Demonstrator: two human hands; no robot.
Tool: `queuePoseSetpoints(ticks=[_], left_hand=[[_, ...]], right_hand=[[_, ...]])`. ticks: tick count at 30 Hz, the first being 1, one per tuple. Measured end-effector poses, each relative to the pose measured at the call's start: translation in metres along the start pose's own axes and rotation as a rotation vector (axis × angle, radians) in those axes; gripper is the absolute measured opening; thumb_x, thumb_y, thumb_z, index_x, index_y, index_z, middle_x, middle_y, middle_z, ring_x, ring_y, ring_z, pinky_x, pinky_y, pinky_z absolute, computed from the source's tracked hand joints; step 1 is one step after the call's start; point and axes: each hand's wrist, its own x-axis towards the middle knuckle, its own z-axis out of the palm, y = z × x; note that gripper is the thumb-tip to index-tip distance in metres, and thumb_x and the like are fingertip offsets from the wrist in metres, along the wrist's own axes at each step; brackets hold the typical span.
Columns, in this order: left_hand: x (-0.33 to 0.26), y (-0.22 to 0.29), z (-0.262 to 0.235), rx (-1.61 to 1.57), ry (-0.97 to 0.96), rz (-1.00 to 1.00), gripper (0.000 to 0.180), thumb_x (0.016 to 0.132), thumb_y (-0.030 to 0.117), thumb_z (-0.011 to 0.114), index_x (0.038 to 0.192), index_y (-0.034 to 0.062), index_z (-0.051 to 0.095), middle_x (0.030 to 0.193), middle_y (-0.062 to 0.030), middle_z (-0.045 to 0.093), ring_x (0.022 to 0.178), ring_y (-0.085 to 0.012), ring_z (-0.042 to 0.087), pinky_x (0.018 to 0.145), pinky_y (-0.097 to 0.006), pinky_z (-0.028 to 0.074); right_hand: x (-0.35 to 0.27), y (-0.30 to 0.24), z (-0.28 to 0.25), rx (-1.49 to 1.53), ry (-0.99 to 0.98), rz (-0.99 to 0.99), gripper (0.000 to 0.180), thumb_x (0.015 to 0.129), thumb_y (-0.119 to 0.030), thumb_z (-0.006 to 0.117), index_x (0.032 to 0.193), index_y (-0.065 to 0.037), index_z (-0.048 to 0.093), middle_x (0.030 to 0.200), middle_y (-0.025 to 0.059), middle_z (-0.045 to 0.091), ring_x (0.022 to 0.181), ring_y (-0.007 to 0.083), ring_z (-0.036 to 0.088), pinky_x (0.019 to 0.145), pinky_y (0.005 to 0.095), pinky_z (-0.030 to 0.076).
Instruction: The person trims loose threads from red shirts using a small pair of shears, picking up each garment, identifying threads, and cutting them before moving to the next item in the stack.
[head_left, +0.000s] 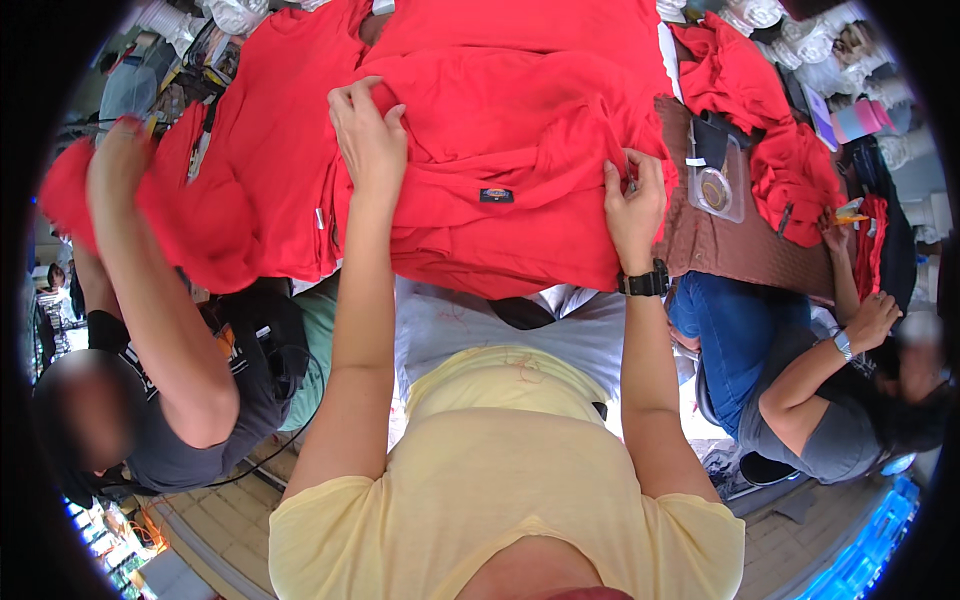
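A red shirt [470,240] lies spread over the table in front of me, a small dark label [496,195] showing near its middle. At its left part, my left hand [370,135] has its fingers bent over a fold of the cloth, thumb on the near side. My right hand [637,205], with a black watch at the wrist, is closed at the shirt's right edge. Between its thumb and fingers shows a small metal tool [630,180], partly hidden and too small to name surely. Red cloth lies against those fingertips.
More red garments [285,140] are piled left and beyond. A person at left lifts blurred red cloth [70,190]. Right of me, a clear plastic box [716,180] sits on a brown quilted cover [690,245]. Another person's hand [872,320] is at far right.
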Motion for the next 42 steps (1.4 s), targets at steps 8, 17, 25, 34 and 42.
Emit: queuePoseSetpoints(ticks=[8,17,25,34,42], left_hand=[[0.007,-0.073,0.031,-0.292,-0.091,-0.14,0.016,0.087,0.01,0.077,0.099,0.0006,0.071,0.079,-0.0087,0.07,0.065,-0.0233,0.064,0.064,-0.032,0.052],[-0.025,0.001,-0.075,-0.899,-1.09,-0.362,0.006,0.093,0.002,0.068,0.097,-0.0003,0.072,0.089,-0.0047,0.072,0.079,-0.0101,0.066,0.073,-0.025,0.053],[0.003,-0.023,-0.004,-0.015,-0.09,-0.07,0.008,0.087,0.004,0.071,0.095,0.0026,0.07,0.086,-0.0121,0.063,0.088,-0.031,0.065,0.078,-0.04,0.053],[0.014,-0.095,0.018,-0.729,-0.101,-0.501,0.01,0.095,0.011,0.07,0.098,0.0035,0.066,0.084,-0.006,0.07,0.074,-0.0157,0.066,0.07,-0.03,0.052],[-0.041,0.056,-0.103,-1.022,-1.751,0.026,0.031,0.087,0.002,0.069,0.118,-0.0044,0.07,0.101,-0.016,0.076,0.097,-0.022,0.074,0.086,-0.03,0.056]], right_hand=[[0.004,0.0,-0.001,0.007,0.006,-0.01,0.023,0.086,-0.009,0.074,0.106,-0.002,0.067,0.104,0.0153,0.066,0.095,0.0339,0.066,0.08,0.0409,0.052],[0.002,0.002,0.0,-0.005,0.018,-0.02,0.023,0.086,-0.008,0.074,0.106,-0.002,0.066,0.103,0.0147,0.066,0.094,0.0329,0.065,0.08,0.0407,0.052],[0.003,-0.001,0.0,0.004,0.004,-0.004,0.023,0.086,-0.009,0.074,0.106,-0.002,0.066,0.102,0.015,0.065,0.093,0.0332,0.065,0.08,0.0413,0.052],[0.001,-0.003,0.001,0.022,0.002,-0.003,0.024,0.086,-0.009,0.074,0.107,-0.002,0.066,0.102,0.0149,0.066,0.093,0.0326,0.065,0.08,0.0402,0.051],[-0.001,-0.002,-0.001,0.057,0.048,-0.051,0.023,0.084,-0.006,0.075,0.106,-0.002,0.069,0.104,0.0134,0.067,0.093,0.0296,0.065,0.08,0.0385,0.051]])
